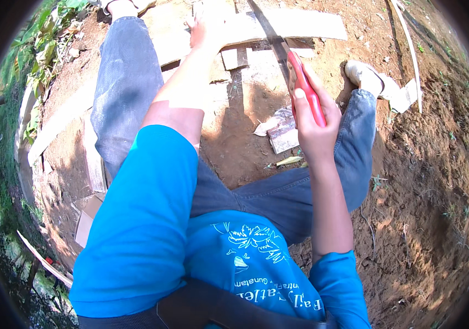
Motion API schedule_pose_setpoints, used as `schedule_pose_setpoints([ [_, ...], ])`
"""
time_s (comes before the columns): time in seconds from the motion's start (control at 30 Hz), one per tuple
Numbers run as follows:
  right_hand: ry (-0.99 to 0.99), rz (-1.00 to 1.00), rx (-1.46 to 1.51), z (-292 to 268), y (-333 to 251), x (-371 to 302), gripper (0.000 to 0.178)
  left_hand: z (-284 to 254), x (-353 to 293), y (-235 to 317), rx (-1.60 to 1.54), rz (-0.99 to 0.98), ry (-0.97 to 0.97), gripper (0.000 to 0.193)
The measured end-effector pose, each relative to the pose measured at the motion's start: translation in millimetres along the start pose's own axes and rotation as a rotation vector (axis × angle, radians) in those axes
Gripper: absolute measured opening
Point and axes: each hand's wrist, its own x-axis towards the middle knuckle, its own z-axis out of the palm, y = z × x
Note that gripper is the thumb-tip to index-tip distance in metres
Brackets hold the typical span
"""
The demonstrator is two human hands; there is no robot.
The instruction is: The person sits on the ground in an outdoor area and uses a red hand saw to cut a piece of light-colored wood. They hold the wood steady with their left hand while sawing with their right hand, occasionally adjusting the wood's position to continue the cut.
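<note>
My right hand (319,123) is wrapped round the red handle of a hand saw (303,82), thumb along its upper side. The saw's metal blade slants up and left over a long pale board (305,24) and runs out of view at the top edge. Whether its teeth touch the wood is hard to tell. Farther left, my left hand (207,30) lies on the same board, thumb spread to the side. Strong glare washes out its other fingers.
Offcuts of wood (235,58) lie under and in front of the board. A small wood block (285,136) rests on the dirt between my legs. My shoe (363,75) is at the right, beside a thin curved strip (410,49). Plants (37,60) grow at the left.
</note>
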Motion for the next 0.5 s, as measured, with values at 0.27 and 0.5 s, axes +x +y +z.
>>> schedule_pose_setpoints([
  [0.27,-0.050,-0.141,0.210,37.1,57.3,46.7,0.047,-6.6,-2.2,6.9,-0.003,0.006,0.002,0.040],
  [0.5,-0.023,0.086,0.074,28.8,62.1,-17.0,0.051,1.1,2.6,7.6,-0.014,-0.016,0.016,0.040],
])
